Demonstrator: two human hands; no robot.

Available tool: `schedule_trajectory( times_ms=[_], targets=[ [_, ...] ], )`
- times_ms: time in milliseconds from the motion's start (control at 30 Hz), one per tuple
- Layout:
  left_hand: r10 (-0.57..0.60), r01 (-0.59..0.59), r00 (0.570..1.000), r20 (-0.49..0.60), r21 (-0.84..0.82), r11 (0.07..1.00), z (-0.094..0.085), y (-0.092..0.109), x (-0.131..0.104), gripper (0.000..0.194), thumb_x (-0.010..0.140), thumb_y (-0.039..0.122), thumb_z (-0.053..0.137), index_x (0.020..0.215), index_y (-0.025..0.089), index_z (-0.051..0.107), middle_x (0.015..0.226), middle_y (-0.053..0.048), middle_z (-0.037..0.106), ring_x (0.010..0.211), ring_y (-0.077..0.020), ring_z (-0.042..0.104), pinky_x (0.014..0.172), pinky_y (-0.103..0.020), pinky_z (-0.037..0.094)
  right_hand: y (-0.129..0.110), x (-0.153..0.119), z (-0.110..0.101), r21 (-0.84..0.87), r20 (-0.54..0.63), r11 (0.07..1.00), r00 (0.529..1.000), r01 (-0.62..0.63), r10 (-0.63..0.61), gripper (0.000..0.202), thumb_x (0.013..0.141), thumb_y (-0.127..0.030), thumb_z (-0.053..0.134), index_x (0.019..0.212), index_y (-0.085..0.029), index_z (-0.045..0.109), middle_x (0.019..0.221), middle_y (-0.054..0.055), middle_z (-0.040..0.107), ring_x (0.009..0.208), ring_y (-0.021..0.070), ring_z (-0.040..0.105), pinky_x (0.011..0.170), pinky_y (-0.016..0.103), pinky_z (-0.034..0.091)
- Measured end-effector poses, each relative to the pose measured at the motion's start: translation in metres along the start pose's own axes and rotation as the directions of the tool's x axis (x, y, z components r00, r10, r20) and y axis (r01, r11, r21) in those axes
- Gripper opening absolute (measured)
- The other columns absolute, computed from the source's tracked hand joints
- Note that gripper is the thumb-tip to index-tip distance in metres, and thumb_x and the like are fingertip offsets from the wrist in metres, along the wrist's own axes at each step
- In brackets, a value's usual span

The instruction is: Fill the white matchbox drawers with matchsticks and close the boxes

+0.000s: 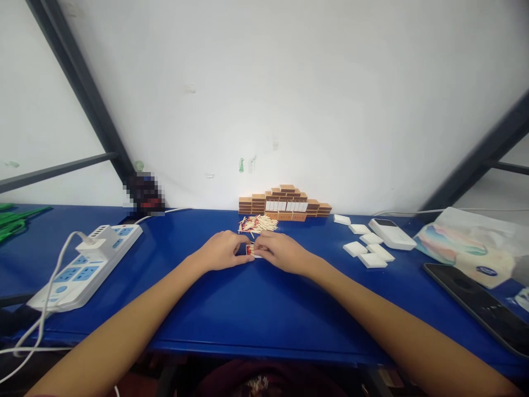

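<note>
Near the middle of the blue table, a small white matchbox tray with red-tipped matches inside lies between my hands. My left hand grips its left end between thumb and fingers. My right hand is closed at the tray's right end, its fingers covering that part; whether it also pinches matches is hidden. Just behind my hands spreads a loose pile of matches with red heads. Against the wall stands a stepped stack of brown matchboxes, with a row of white pieces in its middle.
Several white trays lie to the right, beside a white device, a plastic packet and a black phone. A white power strip with cables is on the left. Green straps lie far left.
</note>
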State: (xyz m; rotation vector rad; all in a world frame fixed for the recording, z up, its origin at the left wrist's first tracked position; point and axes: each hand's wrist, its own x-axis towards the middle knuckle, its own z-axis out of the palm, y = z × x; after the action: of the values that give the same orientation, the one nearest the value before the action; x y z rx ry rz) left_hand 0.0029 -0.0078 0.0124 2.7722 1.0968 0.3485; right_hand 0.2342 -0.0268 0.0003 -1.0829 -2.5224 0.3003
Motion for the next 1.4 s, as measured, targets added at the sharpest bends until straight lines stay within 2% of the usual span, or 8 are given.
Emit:
schedule_trajectory(
  times_ms=[200, 400, 600, 800, 933, 1067, 1233, 1400],
  targets=[
    [0.009, -0.009, 1.0, -0.004, -0.006, 1.0, 0.001, -0.001, 0.0, 0.035, 0.092, 0.056, 0.064, 0.096, 0.021, 0.07, 0.069, 0.0, 0.066, 0.062, -0.0162, 0.061, 0.058, -0.027, 0.034, 0.002, 0.001, 0.002, 0.066, 0.022, 0.998, 1.0, 0.018, -0.019, 0.016, 0.105, -0.022, 0.052, 0.101, -0.02, 0.068, 0.096, 0.005, 0.06, 0.084, 0.0171, 0.058, 0.074, 0.026, 0.041],
    [-0.006, 0.006, 1.0, 0.008, -0.013, 1.0, -0.001, 0.0, 0.0, 0.034, 0.091, 0.054, 0.065, 0.1, 0.022, 0.071, 0.068, 0.0, 0.066, 0.061, -0.0163, 0.061, 0.057, -0.027, 0.034, 0.004, 0.001, 0.003, 0.112, -0.008, 0.994, 1.0, 0.013, -0.012, 0.012, 0.102, -0.019, 0.056, 0.095, -0.02, 0.066, 0.092, 0.004, 0.06, 0.086, 0.0176, 0.056, 0.076, 0.026, 0.041],
    [-0.007, 0.007, 1.0, 0.007, -0.006, 1.0, -0.002, 0.003, -0.001, 0.034, 0.091, 0.054, 0.065, 0.097, 0.021, 0.071, 0.069, 0.0, 0.066, 0.061, -0.016, 0.059, 0.058, -0.028, 0.033, 0.009, 0.002, 0.001, 0.154, -0.055, 0.986, 0.997, 0.061, -0.053, 0.026, 0.106, -0.029, 0.052, 0.085, -0.019, 0.065, 0.083, 0.002, 0.061, 0.081, 0.0167, 0.056, 0.073, 0.027, 0.04],
    [-0.003, 0.008, 0.998, 0.067, -0.078, 0.997, -0.01, 0.009, -0.002, 0.043, 0.079, 0.063, 0.074, 0.086, 0.021, 0.072, 0.067, 0.001, 0.065, 0.056, -0.0141, 0.054, 0.054, -0.027, 0.03, 0.02, 0.015, 0.005, 0.029, -0.224, 0.973, 0.948, -0.227, 0.228, 0.016, 0.098, -0.024, 0.062, 0.084, -0.018, 0.066, 0.085, 0.003, 0.065, 0.076, 0.0155, 0.056, 0.067, 0.026, 0.035],
    [-0.033, 0.043, 0.996, 0.086, -0.12, 0.992, -0.016, 0.005, -0.004, 0.043, 0.075, 0.062, 0.078, 0.086, 0.021, 0.074, 0.065, 0.002, 0.063, 0.054, -0.0127, 0.053, 0.053, -0.026, 0.03, 0.021, 0.022, 0.014, 0.049, -0.166, 0.974, 0.96, -0.22, 0.225, 0.016, 0.092, -0.031, 0.073, 0.085, -0.018, 0.067, 0.087, 0.003, 0.066, 0.079, 0.0155, 0.058, 0.068, 0.026, 0.037],
    [-0.042, 0.057, 0.994, 0.098, -0.159, 0.986, -0.016, -0.001, -0.004, 0.045, 0.075, 0.063, 0.077, 0.09, 0.021, 0.075, 0.063, 0.003, 0.061, 0.053, -0.0122, 0.053, 0.052, -0.026, 0.03, 0.022, 0.023, 0.017, 0.039, -0.099, 0.978, 0.973, -0.207, 0.21, 0.014, 0.095, -0.027, 0.07, 0.085, -0.017, 0.067, 0.088, 0.003, 0.066, 0.079, 0.0156, 0.058, 0.069, 0.026, 0.038],
    [-0.042, 0.055, 0.995, 0.09, -0.148, 0.987, -0.012, -0.004, -0.003, 0.046, 0.08, 0.064, 0.074, 0.097, 0.021, 0.074, 0.064, 0.003, 0.063, 0.056, -0.0135, 0.056, 0.055, -0.026, 0.031, 0.021, 0.016, 0.007, 0.04, -0.114, 0.969, 0.962, -0.245, 0.248, 0.014, 0.098, -0.027, 0.067, 0.088, -0.017, 0.065, 0.093, 0.005, 0.066, 0.082, 0.0169, 0.058, 0.072, 0.027, 0.039],
    [-0.041, 0.05, 0.996, 0.081, -0.111, 0.993, -0.009, -0.006, -0.002, 0.044, 0.084, 0.063, 0.071, 0.101, 0.022, 0.072, 0.066, 0.003, 0.065, 0.059, -0.0143, 0.058, 0.056, -0.025, 0.031, 0.008, 0.01, -0.001, 0.051, -0.057, 0.983, 0.982, -0.175, 0.178, 0.012, 0.097, -0.023, 0.068, 0.087, -0.019, 0.065, 0.092, 0.004, 0.064, 0.084, 0.0172, 0.058, 0.073, 0.027, 0.039]
  ],
)
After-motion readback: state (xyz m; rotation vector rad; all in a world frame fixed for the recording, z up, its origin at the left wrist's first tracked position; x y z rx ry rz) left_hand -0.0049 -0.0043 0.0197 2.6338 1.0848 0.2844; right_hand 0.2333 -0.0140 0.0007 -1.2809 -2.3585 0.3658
